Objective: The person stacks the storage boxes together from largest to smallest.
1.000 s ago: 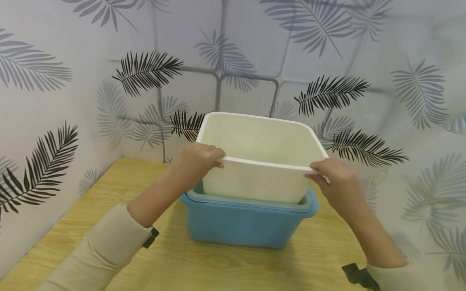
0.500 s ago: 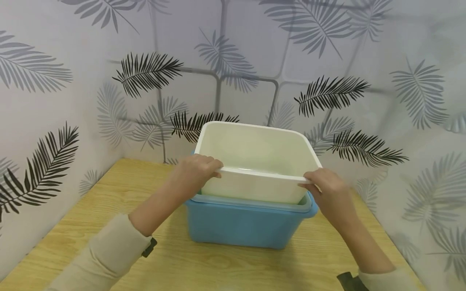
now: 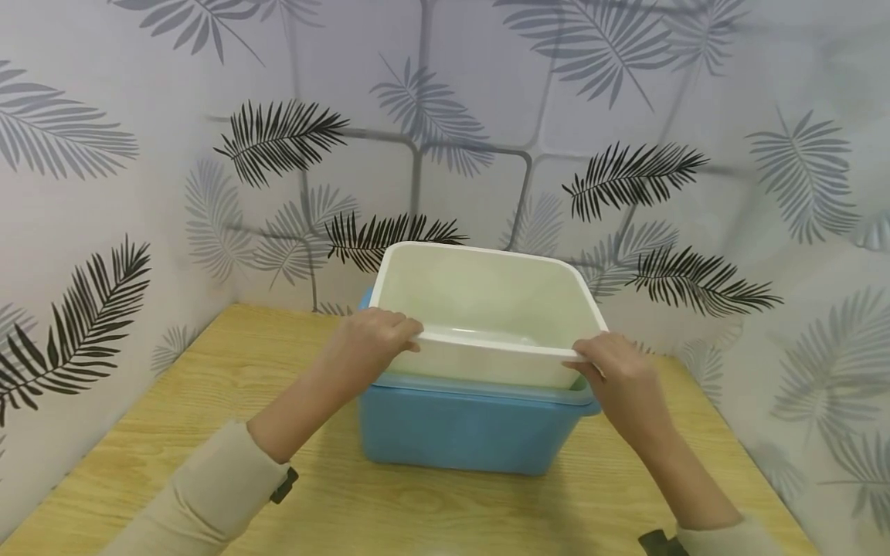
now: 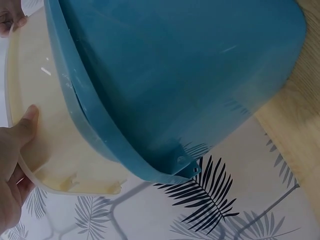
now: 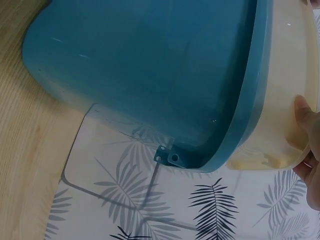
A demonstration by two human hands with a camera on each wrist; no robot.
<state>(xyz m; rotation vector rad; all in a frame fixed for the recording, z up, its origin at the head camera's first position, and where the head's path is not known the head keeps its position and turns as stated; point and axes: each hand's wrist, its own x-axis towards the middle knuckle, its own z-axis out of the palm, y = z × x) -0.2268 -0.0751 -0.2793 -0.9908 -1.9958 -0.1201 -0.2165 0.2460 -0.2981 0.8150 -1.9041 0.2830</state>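
Note:
A white plastic basin [image 3: 487,301] sits partway down inside a blue basin [image 3: 459,428], its rim raised well above the blue one. Between them shows the pale blue rim [image 3: 480,388] of another nested basin. My left hand [image 3: 375,340] grips the near left corner of the white rim, thumb on the outer wall in the left wrist view. At the near right corner, my right hand [image 3: 622,378] pinches the same rim, its thumb [image 5: 303,111] against the outer side. The lower part of the white basin is hidden inside the stack.
The stack stands on a wood-grain table [image 3: 306,494]. Behind and at both sides rise walls [image 3: 473,100] with a leaf pattern, close to the table's back edge. Dark straps [image 3: 283,485] show near both sleeves.
The white basin has sunk lower into the blue stack. Both hands have moved down with it, keeping their hold on its rim; the blue basin has stayed in place.

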